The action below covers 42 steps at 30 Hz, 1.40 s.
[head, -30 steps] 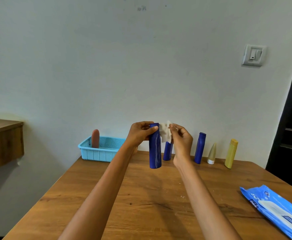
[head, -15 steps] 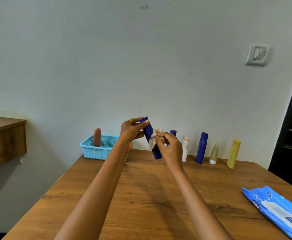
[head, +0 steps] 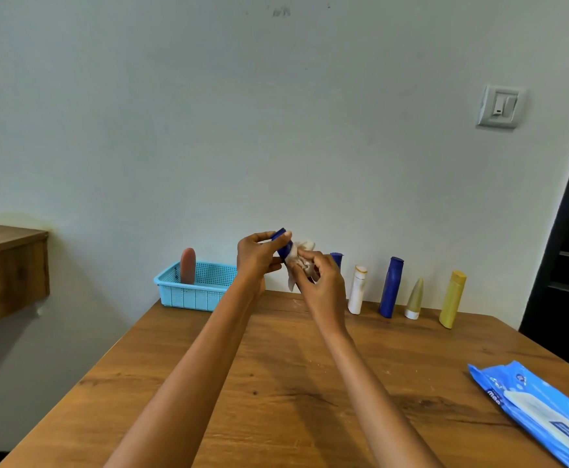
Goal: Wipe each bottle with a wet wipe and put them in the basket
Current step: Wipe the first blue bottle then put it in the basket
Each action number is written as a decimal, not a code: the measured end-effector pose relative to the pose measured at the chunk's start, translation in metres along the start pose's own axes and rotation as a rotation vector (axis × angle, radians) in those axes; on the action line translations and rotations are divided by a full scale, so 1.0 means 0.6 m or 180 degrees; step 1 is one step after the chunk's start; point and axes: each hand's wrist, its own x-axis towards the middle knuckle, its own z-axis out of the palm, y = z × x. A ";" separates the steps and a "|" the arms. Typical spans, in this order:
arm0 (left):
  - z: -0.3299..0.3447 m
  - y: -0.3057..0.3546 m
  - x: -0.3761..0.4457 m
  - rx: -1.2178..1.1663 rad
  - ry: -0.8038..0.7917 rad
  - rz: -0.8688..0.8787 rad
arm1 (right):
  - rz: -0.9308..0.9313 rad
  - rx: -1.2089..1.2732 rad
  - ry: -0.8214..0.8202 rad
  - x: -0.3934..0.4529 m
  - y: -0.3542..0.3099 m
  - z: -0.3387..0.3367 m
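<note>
At the centre of the frame the left hand (head: 257, 256) grips a blue bottle (head: 285, 246) near its top end, fingers curled round it, the bottle tilted and held up above the table (head: 276, 383). The right hand (head: 323, 282) pinches a crumpled white wipe (head: 301, 256) against the bottle's lower part, which the wipe and fingers mostly hide. Just left of the hands, at the table's far edge by the wall, sits a light-blue basket (head: 192, 293) with a reddish-brown bottle (head: 188, 270) standing in it. Right of the hands, a row of bottles stands along the far edge: a second blue one (head: 337, 260), partly hidden behind the right hand, then a white bottle (head: 357, 288), a tall blue bottle (head: 390, 287), a small tan tube (head: 414, 298) on its white cap, and a yellow bottle (head: 452, 298). A blue pack of wipes (head: 540, 413) lies flat at the lower right of the frame, well apart from the hands.
</note>
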 end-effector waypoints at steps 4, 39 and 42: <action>-0.006 0.005 0.002 -0.0130 0.0124 0.0022 | 0.0405 0.0017 -0.0104 -0.009 0.028 -0.003; -0.006 0.003 0.000 -0.0278 -0.0158 -0.0089 | 0.0651 0.0421 -0.0325 -0.039 0.048 -0.016; -0.006 0.003 -0.002 0.0024 -0.0645 -0.0170 | 0.0696 0.0550 -0.0451 -0.026 0.043 -0.016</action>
